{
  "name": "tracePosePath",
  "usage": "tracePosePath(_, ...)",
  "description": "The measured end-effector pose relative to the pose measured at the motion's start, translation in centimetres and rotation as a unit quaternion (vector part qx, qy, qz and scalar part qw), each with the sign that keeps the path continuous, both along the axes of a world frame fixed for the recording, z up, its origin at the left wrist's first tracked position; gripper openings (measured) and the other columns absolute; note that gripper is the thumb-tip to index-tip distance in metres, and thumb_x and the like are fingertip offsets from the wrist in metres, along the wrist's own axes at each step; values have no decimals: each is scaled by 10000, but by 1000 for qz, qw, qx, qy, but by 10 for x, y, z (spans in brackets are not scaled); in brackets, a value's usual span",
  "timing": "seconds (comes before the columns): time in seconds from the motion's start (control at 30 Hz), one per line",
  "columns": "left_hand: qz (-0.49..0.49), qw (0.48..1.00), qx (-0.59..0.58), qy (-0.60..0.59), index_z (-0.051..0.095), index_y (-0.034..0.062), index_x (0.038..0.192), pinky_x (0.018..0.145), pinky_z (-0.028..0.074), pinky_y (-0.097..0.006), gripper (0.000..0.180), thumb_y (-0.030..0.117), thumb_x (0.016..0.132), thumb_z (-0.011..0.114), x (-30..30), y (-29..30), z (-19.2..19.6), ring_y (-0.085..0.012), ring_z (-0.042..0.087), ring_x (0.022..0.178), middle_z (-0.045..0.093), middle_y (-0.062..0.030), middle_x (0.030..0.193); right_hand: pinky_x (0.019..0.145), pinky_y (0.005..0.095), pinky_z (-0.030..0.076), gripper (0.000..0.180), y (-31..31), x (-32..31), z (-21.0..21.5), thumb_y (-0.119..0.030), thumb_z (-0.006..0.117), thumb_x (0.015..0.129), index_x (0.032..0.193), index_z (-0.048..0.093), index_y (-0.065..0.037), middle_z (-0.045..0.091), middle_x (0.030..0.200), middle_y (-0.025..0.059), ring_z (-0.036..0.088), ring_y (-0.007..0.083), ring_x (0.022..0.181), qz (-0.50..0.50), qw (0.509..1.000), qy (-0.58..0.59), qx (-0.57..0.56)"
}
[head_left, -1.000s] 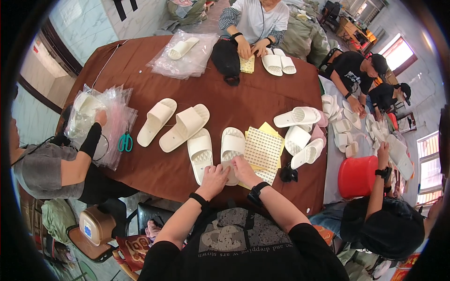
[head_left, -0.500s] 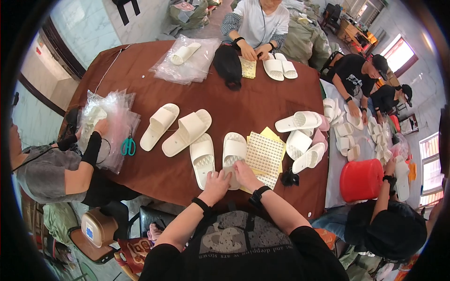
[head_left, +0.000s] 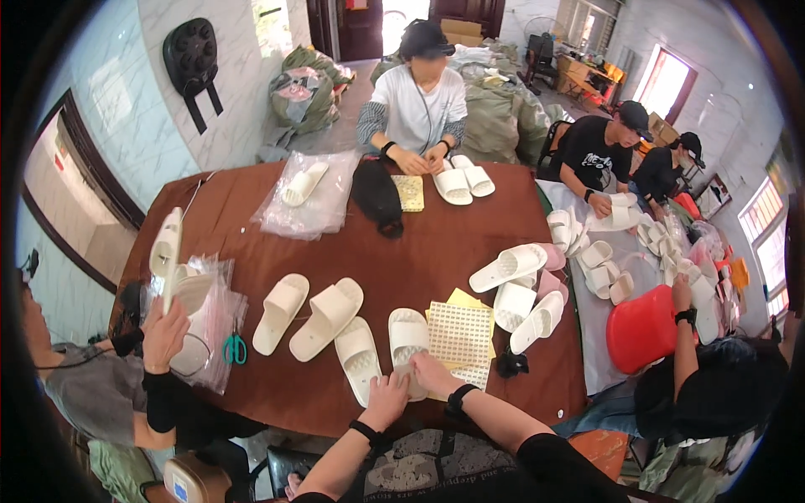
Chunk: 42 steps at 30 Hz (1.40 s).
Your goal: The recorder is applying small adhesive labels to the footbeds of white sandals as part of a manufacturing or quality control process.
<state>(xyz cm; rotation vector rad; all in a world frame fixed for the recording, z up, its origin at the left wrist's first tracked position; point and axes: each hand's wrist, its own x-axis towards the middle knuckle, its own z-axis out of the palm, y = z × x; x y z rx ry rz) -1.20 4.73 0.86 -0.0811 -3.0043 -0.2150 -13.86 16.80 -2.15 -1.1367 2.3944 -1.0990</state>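
Observation:
A cream slipper lies at the table's near edge, toe pointing away from me. My right hand is closed at its right side, fingertips pressed onto the footbed near the heel. My left hand is closed round the heel end, its fingers between this slipper and its neighbour. That second cream slipper lies just to the left, tilted slightly. Whatever small thing may be under my fingertips is hidden. Right beside the slipper lies a sheet of small printed labels, overlapping yellow backing sheets.
Two cream slippers lie to the left, near teal scissors and plastic bags. More cream and pink slippers are piled right, by a small black object. Co-workers sit around; a red tub stands on the adjoining table.
My view has tilted up, so the table appears lower. My hands stay at the same slipper. The co-worker at left has raised a cream slipper above the plastic bags.

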Motion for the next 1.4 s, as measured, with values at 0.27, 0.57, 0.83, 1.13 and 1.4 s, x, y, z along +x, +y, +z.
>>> tracePosePath(0.27, 0, 1000, -14, -22, 535, 97, 1156, 750, 383, -458, 502, 309, 722, 676, -6, 4, 11, -236, 531, 827, 514, -68, 942, 734, 436, 452, 124, 1, -4, -1, -40, 486, 820, 942, 510, -41, 528, 926, 205, 544, 395, 836, 4, 1000, -27, 2)
tracePosePath(0.57, 1, 998, -28, -48, 532, 83, 1154, 731, 394, -445, 499, 288, 721, 673, -12, 12, 14, -247, 536, 842, 522, -85, 932, 785, 414, 439, 175, 7, -8, 5, -96, 540, 795, 947, 514, -13, 528, 949, 217, 520, 388, 887, 25, 998, -65, -9)
tracePosePath(0.83, 3, 996, -60, -66, 561, 33, 1101, 672, 409, -405, 491, 272, 691, 687, -20, 21, 13, -246, 531, 810, 530, -87, 904, 789, 409, 443, 200, 14, -11, -10, -84, 569, 783, 964, 525, -13, 532, 938, 209, 523, 380, 883, 65, 992, -67, -80)
tracePosePath(1.13, 42, 987, -50, -147, 505, 18, 1147, 700, 430, -423, 531, 293, 726, 676, -24, 32, 14, -289, 551, 884, 535, -133, 1002, 783, 396, 441, 183, 16, -17, -23, -50, 563, 795, 976, 550, -30, 530, 952, 189, 524, 370, 879, 76, 987, -116, -87)
tracePosePath(1.4, -5, 992, -18, -122, 534, 2, 1058, 694, 429, -406, 448, 252, 713, 674, -19, 15, 11, -274, 547, 839, 539, -124, 941, 807, 378, 451, 230, 12, -8, -1, 12, 529, 774, 997, 564, -33, 536, 963, 178, 544, 348, 915, 44, 988, -138, -45)
